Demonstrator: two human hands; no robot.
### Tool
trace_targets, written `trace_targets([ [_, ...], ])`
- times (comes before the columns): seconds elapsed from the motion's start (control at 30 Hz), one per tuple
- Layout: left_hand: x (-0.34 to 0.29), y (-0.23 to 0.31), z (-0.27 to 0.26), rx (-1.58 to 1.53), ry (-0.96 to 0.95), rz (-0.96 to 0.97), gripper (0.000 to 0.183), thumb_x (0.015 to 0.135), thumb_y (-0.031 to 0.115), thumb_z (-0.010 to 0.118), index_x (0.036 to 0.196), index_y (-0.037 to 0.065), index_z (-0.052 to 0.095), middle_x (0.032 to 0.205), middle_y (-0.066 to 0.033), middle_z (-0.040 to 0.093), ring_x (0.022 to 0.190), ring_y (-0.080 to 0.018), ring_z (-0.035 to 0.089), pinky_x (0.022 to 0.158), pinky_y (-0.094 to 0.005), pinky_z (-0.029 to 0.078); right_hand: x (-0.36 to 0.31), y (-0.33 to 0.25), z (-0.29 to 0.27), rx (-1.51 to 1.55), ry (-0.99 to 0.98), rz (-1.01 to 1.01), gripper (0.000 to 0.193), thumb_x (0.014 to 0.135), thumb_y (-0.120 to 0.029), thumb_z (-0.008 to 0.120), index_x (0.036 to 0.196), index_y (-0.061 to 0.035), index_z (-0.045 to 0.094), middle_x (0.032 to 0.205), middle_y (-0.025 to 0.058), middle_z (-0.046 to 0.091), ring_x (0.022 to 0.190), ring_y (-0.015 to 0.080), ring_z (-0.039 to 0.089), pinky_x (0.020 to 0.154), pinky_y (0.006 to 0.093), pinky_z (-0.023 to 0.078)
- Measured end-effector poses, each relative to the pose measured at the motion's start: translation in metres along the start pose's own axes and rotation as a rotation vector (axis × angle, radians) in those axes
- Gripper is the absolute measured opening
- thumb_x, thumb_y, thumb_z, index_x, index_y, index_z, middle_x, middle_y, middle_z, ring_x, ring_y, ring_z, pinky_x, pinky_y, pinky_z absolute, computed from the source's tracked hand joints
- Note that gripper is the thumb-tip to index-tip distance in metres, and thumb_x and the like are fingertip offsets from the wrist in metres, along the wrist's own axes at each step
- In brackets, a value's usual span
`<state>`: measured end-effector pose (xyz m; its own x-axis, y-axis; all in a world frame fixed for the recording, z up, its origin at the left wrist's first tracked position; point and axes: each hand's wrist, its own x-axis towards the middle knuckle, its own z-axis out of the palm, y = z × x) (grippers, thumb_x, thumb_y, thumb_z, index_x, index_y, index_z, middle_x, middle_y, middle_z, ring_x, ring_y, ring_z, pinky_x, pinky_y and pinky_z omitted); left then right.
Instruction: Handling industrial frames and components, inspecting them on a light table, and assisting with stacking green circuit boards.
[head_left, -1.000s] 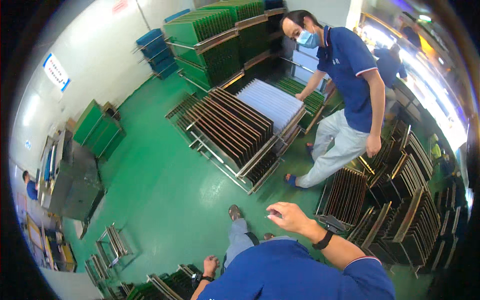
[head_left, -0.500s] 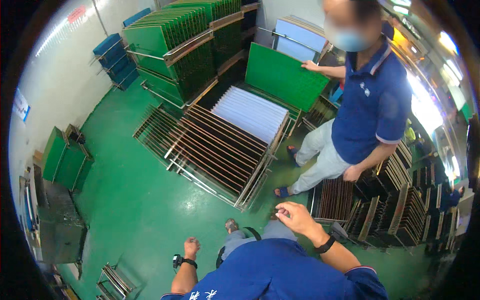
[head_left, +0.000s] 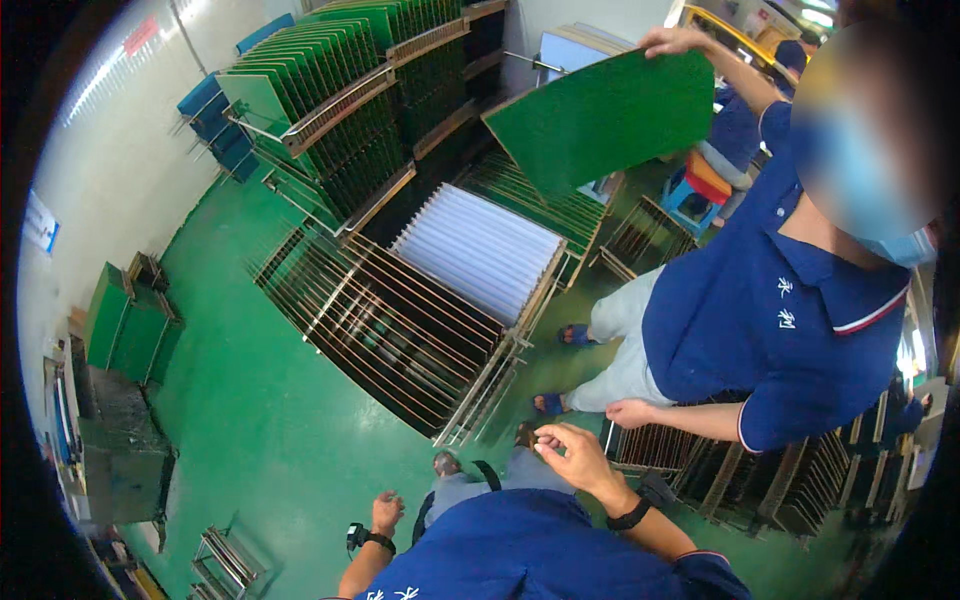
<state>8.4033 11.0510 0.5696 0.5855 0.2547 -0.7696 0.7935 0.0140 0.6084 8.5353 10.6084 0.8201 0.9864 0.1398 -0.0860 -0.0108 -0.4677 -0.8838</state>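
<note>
My left hand [head_left: 387, 512] hangs low beside my left hip, its fingers loose and slightly apart, with nothing in it. In front of my waist, my right hand [head_left: 574, 458] is bent up, fingers curled in toward the thumb and no object showing. Neither hand touches anything around it. Ahead stands a low metal rack [head_left: 400, 345] of upright slats, nearest to both hands. White panels [head_left: 482, 252] stand in a row at its far end. Beyond them, a co-worker's hand [head_left: 676, 41] grips the top edge of a large green board [head_left: 610, 120], which is tilted.
The co-worker [head_left: 740, 320] stands close on my right. Tall stacks of green boards [head_left: 300, 95] rise at the back left. Dark slatted racks [head_left: 740, 470] stand behind the co-worker, and a small metal frame [head_left: 225, 560] is at lower left. A blue-and-red stool [head_left: 697, 190] is farther back.
The co-worker has raised and tilted the green board and now leans nearer to me. The racks have shifted slightly left in view. My hands keep nearly the same pose.
</note>
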Motion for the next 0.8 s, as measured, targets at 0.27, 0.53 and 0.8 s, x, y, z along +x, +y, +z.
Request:
trace_targets([
  [0.27,0.016,0.027,0.019,0.184,-0.017,-0.031,0.034,0.084,0.008,0.055,0.118,0.001,0.053,0.09,-0.01,0.063,0.075,-0.0195,0.061,0.061,-0.0313,0.051,0.013,-0.006,-0.014,0.016,0.104,-0.073,0.018,0.083,-0.007,0.065,0.098,0.0014,0.062,0.089,0.013,0.064,0.077,0.0214,0.066,0.066,0.0292,0.053],
  [0.53,0.053,0.044,-0.017,0.143,-0.065,-0.042,0.03,0.087,0.011,0.053,0.115,0.0,0.05,0.087,-0.009,0.061,0.074,-0.0205,0.062,0.062,-0.0331,0.052,-0.002,-0.02,-0.008,-0.005,0.317,-0.107,0.018,0.081,-0.002,0.065,0.098,0.0017,0.062,0.09,0.0123,0.064,0.078,0.0219,0.065,0.067,0.0302,0.052],
  [0.8,0.068,0.116,-0.012,0.389,-0.195,0.047,0.033,0.085,0.007,0.051,0.117,-0.002,0.05,0.09,-0.0141,0.062,0.072,-0.0234,0.062,0.061,-0.0354,0.053,-0.023,-0.033,-0.011,-0.088,0.747,-0.068,0.021,0.078,-0.001,0.064,0.099,-0.0001,0.061,0.099,0.0142,0.062,0.089,0.0295,0.062,0.076,0.0349,0.05],
])
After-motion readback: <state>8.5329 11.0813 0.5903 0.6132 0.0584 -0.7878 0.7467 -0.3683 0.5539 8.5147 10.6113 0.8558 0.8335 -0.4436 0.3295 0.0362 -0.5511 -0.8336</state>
